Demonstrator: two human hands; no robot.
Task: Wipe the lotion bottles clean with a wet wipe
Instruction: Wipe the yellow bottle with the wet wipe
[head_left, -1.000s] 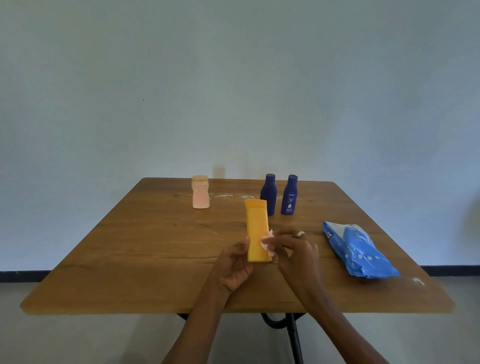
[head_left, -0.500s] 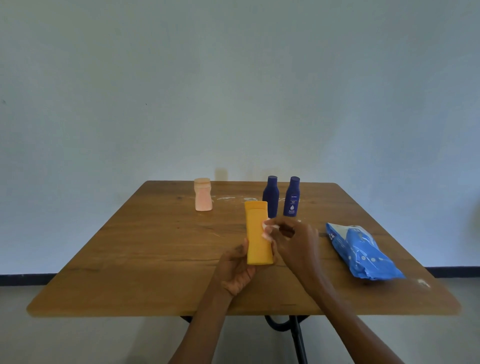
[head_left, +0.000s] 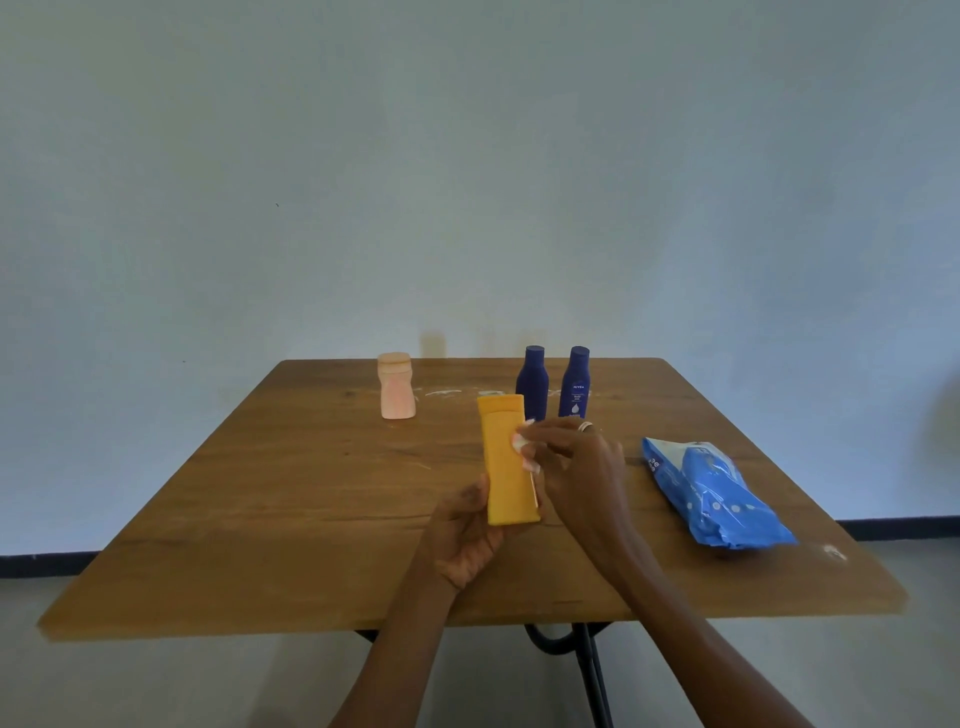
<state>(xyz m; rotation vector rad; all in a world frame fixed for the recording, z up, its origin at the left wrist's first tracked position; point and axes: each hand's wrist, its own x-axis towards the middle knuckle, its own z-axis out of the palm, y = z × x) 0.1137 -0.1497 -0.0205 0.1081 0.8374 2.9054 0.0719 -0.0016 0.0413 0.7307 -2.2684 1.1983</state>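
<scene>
Yellow bottle (head_left: 506, 457) is upright, cap end up, base in the left hand (head_left: 462, 540), held just above the wooden counter (head_left: 291, 499) near its front-middle. Left grip: thumb on the near left edge, fingers wrapped behind the base, closed on the bottle. Right hand (head_left: 576, 473) has its fingertips pinched on a small wad of wet wipe (head_left: 521, 440), pressed against the bottle's right upper face.

How I'd run this step:
- Clamp low with the left hand, as it is now. That leaves most of the body exposed for the wipe.
- Long strokes from cap to base, not dabs. The wad looks small, so refold it to a fresh face once it loads up.
- Rotate the bottle in the left grip after each pass. The back face and the area under the left fingers are hidden and probably unwiped.
- Smooth plastic plus a wet wipe means slip risk. Push against the left palm, not sideways.
- Do the cap seam and the base last.

Queue: pink bottle (head_left: 396, 385) at back left, two dark blue bottles (head_left: 532, 383) (head_left: 575, 383) standing side by side behind the yellow one, close together. Can't tell whether any of them is done. Blue wipes pack (head_left: 711, 493) lies at right, within reach for a fresh wipe. White smears on the counter near the back row.
</scene>
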